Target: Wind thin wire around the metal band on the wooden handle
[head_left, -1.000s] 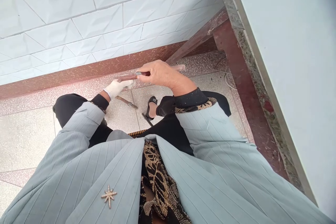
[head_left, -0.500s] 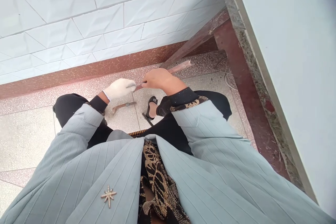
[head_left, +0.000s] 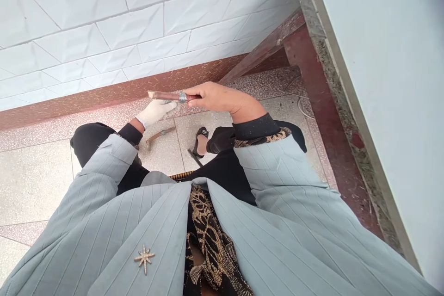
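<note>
My right hand, bare, is closed around one end of a reddish-brown wooden stick. The stick points left, with a pale, rough tip and a grey wire binding near my fingers. Just below and partly behind it is my left hand in a white knitted glove. Its fingers are bent together towards the right; what they pinch, if anything, is hidden. Under the glove shows a second brown stick, also wire-bound, with a bent left end. Whether it lies on the floor or hangs from my left hand I cannot tell.
Ahead stands a white tiled wall with a brown skirting. A dark red frame carries a pale slab on my right. A thin cable lies by it. A black shoe shows on the speckled floor.
My right hand has turned and risen, swinging the stick's pale tip from right to left, over the gloved hand. The gloved hand moved slightly left; the second stick has tilted a little.
</note>
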Available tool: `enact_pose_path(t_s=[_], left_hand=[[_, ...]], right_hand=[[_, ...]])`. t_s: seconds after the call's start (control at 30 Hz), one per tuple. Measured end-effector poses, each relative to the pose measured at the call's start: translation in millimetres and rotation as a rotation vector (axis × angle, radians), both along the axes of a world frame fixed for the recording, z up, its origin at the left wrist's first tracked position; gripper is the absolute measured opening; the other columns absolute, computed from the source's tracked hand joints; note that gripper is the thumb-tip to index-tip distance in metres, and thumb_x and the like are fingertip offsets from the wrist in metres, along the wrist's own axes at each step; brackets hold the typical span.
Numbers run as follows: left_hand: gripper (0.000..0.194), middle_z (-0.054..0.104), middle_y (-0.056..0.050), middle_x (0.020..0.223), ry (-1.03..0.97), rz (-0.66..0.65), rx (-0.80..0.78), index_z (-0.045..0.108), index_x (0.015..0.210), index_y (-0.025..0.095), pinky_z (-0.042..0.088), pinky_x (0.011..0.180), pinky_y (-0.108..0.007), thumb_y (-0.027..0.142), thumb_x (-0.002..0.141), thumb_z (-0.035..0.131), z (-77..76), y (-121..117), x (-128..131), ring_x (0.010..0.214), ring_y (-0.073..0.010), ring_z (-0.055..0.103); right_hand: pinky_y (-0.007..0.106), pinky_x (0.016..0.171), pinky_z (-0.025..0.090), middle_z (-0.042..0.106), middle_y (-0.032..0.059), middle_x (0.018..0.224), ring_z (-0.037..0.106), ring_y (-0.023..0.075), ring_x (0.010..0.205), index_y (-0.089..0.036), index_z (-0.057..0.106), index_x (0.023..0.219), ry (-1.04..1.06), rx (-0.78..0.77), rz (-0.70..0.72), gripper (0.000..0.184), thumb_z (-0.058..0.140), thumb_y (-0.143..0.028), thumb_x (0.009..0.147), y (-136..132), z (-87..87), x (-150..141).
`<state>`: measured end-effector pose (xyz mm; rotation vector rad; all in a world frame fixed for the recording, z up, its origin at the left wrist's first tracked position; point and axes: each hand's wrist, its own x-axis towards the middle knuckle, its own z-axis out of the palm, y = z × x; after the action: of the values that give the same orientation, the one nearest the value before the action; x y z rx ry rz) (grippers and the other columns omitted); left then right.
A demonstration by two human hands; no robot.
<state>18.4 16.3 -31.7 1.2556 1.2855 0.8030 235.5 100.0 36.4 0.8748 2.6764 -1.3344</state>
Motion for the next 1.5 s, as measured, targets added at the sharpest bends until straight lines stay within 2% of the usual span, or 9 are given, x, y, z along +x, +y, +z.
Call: enact_pose_path(t_s=[0.2,0.33,0.5,0.67,0.83,0.97,1.13,1.33,1.5], left_hand=[[0.021,0.060,0.000,0.077,0.139,-0.219,-0.008,0.070,0.099,0.016,0.043,0.066,-0.025,0.021,0.102,0.050,-4.0,-13,12,0.068,-0.0123,0.055],[0.025,0.065,-0.001,0.078,0.405,-0.439,0.035,0.073,0.102,0.017,0.046,0.075,-0.030,0.030,0.101,0.051,-2.1,-16,14,0.074,-0.0170,0.060],[0.025,0.072,-0.003,0.088,0.511,-0.533,0.131,0.074,0.093,0.018,0.046,0.081,-0.032,0.029,0.096,0.053,5.3,-14,9,0.084,-0.0192,0.063],[0.022,0.073,-0.004,0.091,0.391,-0.421,0.147,0.074,0.093,0.015,0.048,0.089,-0.033,0.028,0.096,0.057,7.2,-6,-1,0.088,-0.0188,0.065],[0.020,0.065,-0.002,0.079,0.156,-0.182,0.043,0.070,0.094,0.015,0.046,0.071,-0.028,0.028,0.101,0.055,2.2,-6,1,0.071,-0.0132,0.057],[0.020,0.060,0.001,0.073,0.148,-0.241,0.032,0.068,0.092,0.016,0.041,0.066,-0.027,0.024,0.100,0.052,5.7,-9,10,0.066,-0.0120,0.052],[0.021,0.057,0.003,0.069,0.283,-0.352,0.093,0.068,0.081,0.018,0.040,0.069,-0.029,0.029,0.095,0.057,15.9,-12,12,0.068,-0.0135,0.050],[0.018,0.064,0.000,0.071,0.035,-0.294,-0.054,0.069,0.082,0.016,0.041,0.066,-0.027,0.023,0.095,0.060,16.8,-12,3,0.065,-0.0118,0.053],[0.018,0.068,-0.003,0.077,-0.286,-0.119,-0.140,0.067,0.080,0.014,0.048,0.067,-0.026,0.024,0.094,0.072,7.5,-8,0,0.066,-0.0107,0.060]], right_hand=[[0.032,0.083,0.041,0.070,0.0112,0.102,0.059,0.0228,0.090,-0.013,0.072,0.114,-0.142,0.320,-0.275,0.020,0.055,-0.017,0.103,-8,-10.9,-19],[0.036,0.089,0.045,0.073,0.0197,0.118,0.066,0.0301,0.106,-0.011,0.076,0.120,-0.456,0.414,-0.192,0.026,0.055,-0.016,0.105,-13,-16.2,-27],[0.035,0.082,0.043,0.068,0.0084,0.076,0.065,0.0239,0.085,-0.013,0.076,0.075,-0.810,0.055,0.142,0.016,0.073,0.000,0.086,-23,-9.3,-33],[0.028,0.071,0.037,0.059,-0.0017,0.070,0.049,0.0126,0.067,-0.014,0.077,0.086,-0.464,-0.316,0.437,0.014,0.066,-0.010,0.094,-11,9.2,-13],[0.027,0.070,0.039,0.060,0.0001,0.078,0.050,0.0143,0.071,-0.018,0.077,0.112,-0.052,-0.204,-0.006,0.020,0.066,-0.030,0.101,8,15.5,14],[0.033,0.072,0.043,0.062,0.0066,0.080,0.054,0.0204,0.076,-0.017,0.075,0.110,0.036,0.041,-0.359,0.025,0.061,-0.037,0.107,11,3.8,12],[0.034,0.076,0.039,0.070,0.0108,0.091,0.060,0.0242,0.084,-0.016,0.078,0.107,-0.346,0.343,-0.295,0.016,0.064,-0.017,0.100,4,-9.7,-6],[0.028,0.066,0.031,0.057,-0.0023,0.061,0.045,0.0116,0.059,-0.012,0.082,0.087,-0.558,-0.140,0.294,0.021,0.068,0.004,0.087,-1,-1.6,-10],[0.022,0.072,0.042,0.068,-0.0048,0.081,0.054,0.0108,0.071,-0.020,0.085,0.123,-0.210,-0.356,0.219,0.031,0.073,-0.018,0.094,7,19.7,11]])
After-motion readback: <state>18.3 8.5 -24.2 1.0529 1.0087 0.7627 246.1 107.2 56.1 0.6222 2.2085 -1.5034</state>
